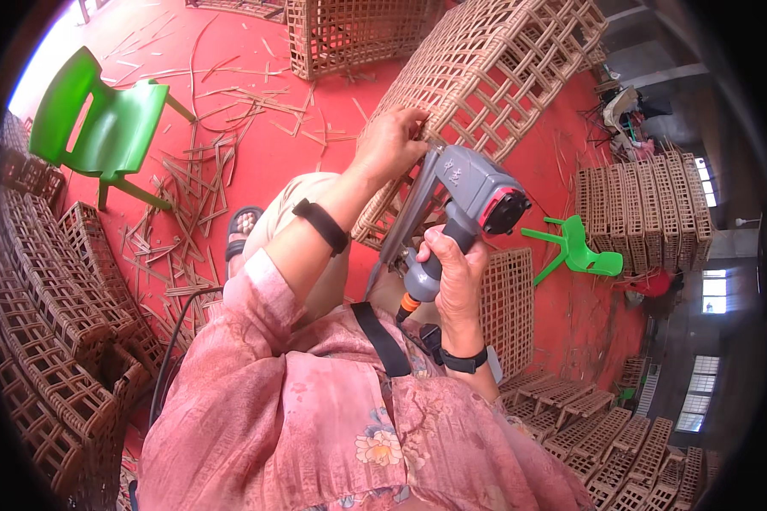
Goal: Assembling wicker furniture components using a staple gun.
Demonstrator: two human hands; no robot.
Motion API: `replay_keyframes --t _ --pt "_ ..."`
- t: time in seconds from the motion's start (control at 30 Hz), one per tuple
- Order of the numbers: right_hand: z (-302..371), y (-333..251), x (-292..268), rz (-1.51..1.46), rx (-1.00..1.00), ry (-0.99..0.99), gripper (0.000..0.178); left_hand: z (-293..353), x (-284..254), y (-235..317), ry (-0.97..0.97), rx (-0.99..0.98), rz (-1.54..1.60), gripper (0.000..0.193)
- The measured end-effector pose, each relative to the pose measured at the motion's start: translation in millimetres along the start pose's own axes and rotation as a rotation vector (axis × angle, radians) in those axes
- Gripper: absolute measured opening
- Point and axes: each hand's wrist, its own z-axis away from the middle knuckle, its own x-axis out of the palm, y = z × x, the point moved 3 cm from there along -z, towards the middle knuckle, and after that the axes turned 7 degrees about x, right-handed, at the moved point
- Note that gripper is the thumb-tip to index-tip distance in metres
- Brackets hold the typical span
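My right hand (458,274) is wrapped around the grip of a grey air stapler (471,181), which has a black and red round cap. An orange hose fitting (410,303) is at the bottom of its grip. The tool's nose points at the lower edge of a large tan woven rattan basket (486,64), tilted in front of me. My left hand (392,143) grips the basket's edge beside the nose, fingers curled over the weave. Whether the nose touches the rattan I cannot tell.
A green plastic chair (111,128) stands at left, another green chair (581,249) at right. Rattan offcuts (187,196) litter the red floor (256,51). Stacked woven pieces (51,281) rise at left, and more stacks (648,209) stand at right. A dark hose (172,336) runs beside me.
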Motion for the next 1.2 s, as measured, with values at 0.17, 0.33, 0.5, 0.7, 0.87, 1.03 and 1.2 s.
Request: replay_keyframes --t 0.17,0.33,0.5,0.7,0.87,1.03,1.2 --pt "1 -2 1 -0.012 -0.008 0.019 0.018 5 7 0 0.123 0.063 0.019 0.035" --pt "-5 -2 2 -0.017 -0.006 0.015 0.019 3 5 5 0.168 0.098 0.023 0.034" --pt "-5 -4 4 -0.004 -0.023 0.001 0.018 6 5 -2 0.156 0.109 0.031 0.039" --pt "-6 -5 5 0.024 -0.015 0.015 0.018 14 8 -15 0.154 -0.004 0.075 0.039" --pt "-8 -5 7 0.058 -0.028 0.025 0.019 21 5 -4 0.13 0.029 -0.052 0.035" --pt "-8 -6 10 0.04 -0.039 0.043 0.022 22 5 -4 0.131 0.1 -0.039 0.037" --pt "-8 -9 18 0.043 -0.056 0.064 0.019 24 4 -4 0.115 0.059 0.002 0.036"
